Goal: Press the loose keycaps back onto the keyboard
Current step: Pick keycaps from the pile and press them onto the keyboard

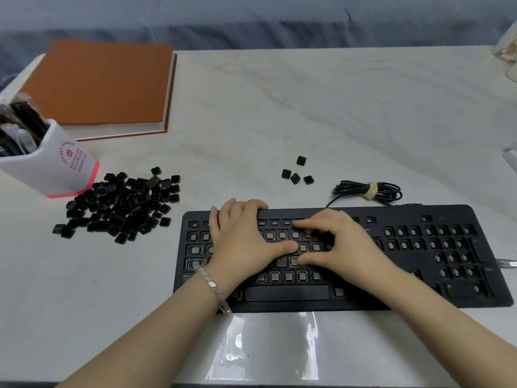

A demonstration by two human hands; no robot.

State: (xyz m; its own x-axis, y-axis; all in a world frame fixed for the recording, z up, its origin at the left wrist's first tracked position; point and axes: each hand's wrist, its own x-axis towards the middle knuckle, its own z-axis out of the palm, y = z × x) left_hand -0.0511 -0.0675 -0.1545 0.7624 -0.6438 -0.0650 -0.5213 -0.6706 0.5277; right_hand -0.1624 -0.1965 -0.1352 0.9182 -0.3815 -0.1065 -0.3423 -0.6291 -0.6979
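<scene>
The black keyboard (405, 212) lies under my hands on the bench (279, 107), most sockets bare and the spacebar (286, 293) seated. My left hand (240, 239) rests flat on it. My right hand (344, 245) arches over the middle rows, forefinger and thumb apart, perhaps pressing a cap. Loose keycaps (120, 205) are heaped left of my left hand, and four more keycaps (295, 177) lie beyond both hands.

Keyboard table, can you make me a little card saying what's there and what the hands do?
keyboard: black, most keys missing, spacebar on
pile: loose keycaps, left of keyboard
four keycaps: apart, behind keyboard
left hand: rests on keyboard
right hand: bent over bare sockets; held keycap unclear
also: cable, book, pen cup
</scene>
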